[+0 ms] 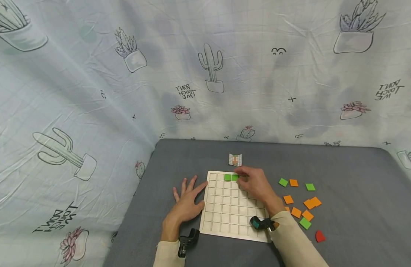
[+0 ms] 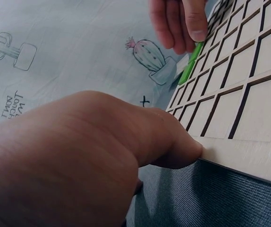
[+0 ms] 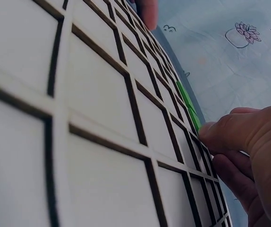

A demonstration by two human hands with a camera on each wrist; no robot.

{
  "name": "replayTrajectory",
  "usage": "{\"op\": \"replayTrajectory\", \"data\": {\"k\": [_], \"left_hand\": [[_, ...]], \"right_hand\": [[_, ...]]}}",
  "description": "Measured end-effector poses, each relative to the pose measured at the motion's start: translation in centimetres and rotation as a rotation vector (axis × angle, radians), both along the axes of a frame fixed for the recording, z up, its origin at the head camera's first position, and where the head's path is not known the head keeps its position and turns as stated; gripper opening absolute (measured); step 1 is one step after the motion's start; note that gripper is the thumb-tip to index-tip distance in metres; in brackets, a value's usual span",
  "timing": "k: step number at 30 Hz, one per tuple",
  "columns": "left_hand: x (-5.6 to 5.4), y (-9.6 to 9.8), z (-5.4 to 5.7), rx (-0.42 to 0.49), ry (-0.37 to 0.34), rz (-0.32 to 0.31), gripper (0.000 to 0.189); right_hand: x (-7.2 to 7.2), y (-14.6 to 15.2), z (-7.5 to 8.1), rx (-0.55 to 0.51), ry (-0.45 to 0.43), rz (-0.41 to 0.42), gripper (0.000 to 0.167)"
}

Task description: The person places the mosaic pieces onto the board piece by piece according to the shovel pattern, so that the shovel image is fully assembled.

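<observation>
The board (image 1: 226, 208) holds two green tiles (image 1: 227, 177). Left hand (image 1: 187, 203) splays, right hand (image 1: 257, 185) touches one, pinch unclear. Curtain (image 1: 252, 70) reads "DON'T TOUCH ME".

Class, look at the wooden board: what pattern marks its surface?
The board has a grid of squares, best seen in the head view.

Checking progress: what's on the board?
Two green tiles lie on the board's top row. In the head view, the right hand covers some cells; their contents can't be seen.
</observation>
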State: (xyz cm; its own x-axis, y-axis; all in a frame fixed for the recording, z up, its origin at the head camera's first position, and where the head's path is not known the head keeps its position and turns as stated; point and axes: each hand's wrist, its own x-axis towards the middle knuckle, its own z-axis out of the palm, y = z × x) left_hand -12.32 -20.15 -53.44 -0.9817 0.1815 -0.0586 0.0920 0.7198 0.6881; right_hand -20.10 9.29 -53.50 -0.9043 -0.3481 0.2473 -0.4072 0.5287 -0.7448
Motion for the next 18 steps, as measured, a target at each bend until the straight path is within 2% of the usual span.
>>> {"op": "replayTrajectory", "data": {"k": [5, 10, 17, 18], "left_hand": [[0.1, 0.1, 0.5, 0.003, 0.006, -0.011, 0.069], [0.3, 0.1, 1.1, -0.021, -0.022, -0.009, 0.068], [0.4, 0.2, 1.2, -0.007, -0.018, -0.010, 0.068], [0.3, 0.1, 0.7, 0.008, 0.004, -0.015, 0.068]], "right_hand": [[0.1, 0.2, -0.1, 0.017, -0.012, -0.019, 0.036], [0.5, 0.6, 0.6, -0.021, -0.047, -0.020, 0.036], [1.3, 2.1, 1.7, -0.040, -0.017, -0.005, 0.036], [1.5, 2.5, 1.9, -0.042, -0.015, -0.003, 0.037]]}}
